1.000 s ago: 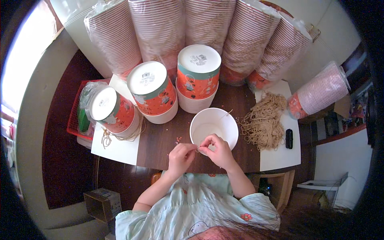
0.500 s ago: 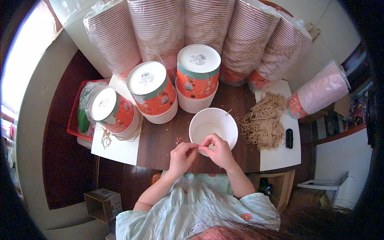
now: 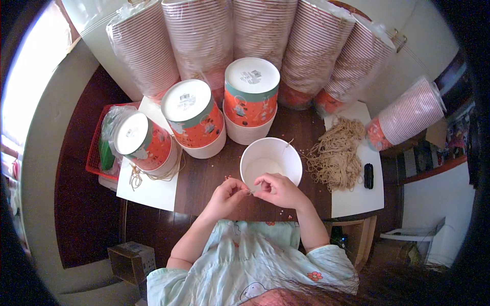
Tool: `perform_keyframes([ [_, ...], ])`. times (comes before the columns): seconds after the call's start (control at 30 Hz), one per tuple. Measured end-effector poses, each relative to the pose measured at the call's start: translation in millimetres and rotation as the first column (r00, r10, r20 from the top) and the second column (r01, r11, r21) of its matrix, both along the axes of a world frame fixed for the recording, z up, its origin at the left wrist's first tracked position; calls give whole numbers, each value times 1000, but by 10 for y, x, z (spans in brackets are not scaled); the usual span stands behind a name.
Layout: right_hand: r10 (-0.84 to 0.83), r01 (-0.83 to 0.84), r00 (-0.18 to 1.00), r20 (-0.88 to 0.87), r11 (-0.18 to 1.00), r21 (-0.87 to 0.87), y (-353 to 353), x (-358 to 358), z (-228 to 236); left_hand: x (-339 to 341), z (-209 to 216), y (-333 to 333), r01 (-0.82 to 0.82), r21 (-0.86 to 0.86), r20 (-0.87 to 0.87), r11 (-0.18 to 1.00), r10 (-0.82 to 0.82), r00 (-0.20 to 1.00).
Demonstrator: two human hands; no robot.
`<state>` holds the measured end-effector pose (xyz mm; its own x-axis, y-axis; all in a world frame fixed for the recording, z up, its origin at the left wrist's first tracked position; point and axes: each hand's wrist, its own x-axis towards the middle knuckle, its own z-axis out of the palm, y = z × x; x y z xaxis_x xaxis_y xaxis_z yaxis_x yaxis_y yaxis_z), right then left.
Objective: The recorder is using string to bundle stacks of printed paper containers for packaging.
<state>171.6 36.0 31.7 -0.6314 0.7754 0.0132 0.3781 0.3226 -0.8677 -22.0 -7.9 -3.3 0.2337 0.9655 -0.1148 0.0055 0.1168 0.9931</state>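
Note:
A white paper bucket (image 3: 261,159) stands with its mouth up at the near middle of the table. A bit of tan cord (image 3: 291,143) shows at its far right rim. My left hand (image 3: 227,196) is at the near left of the rim, thumb and forefinger pinched on a thin cord end. Close beside it, my right hand (image 3: 279,192) covers part of the near rim, its fingers curled and pinched at the same cord. The cord between the fingertips is tiny and partly hidden.
Upside-down orange printed buckets (image 3: 194,120) stand stacked beyond my hands. Tall plastic-wrapped bucket stacks (image 3: 199,41) line the back. A heap of tan cords (image 3: 339,155) lies right, beside a black object (image 3: 368,176). A red basket (image 3: 94,153) is at left.
Both hands have drawn slightly nearer to me, and a small gap has opened between their fingertips. The bucket has barely shifted in view.

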Motion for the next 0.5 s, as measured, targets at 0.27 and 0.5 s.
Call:
perform_keyframes([
  [0.27, -31, 44, 997, -72, 981, 187, -55, -75, -13, -78, 30, 15, 136, -138, 165, 981, -112, 980],
  [0.5, -8, 75, 982, -188, 933, 353, -81, -105, -64, -68, 87, 37, 215, -338, 348, 916, -91, 933],
])
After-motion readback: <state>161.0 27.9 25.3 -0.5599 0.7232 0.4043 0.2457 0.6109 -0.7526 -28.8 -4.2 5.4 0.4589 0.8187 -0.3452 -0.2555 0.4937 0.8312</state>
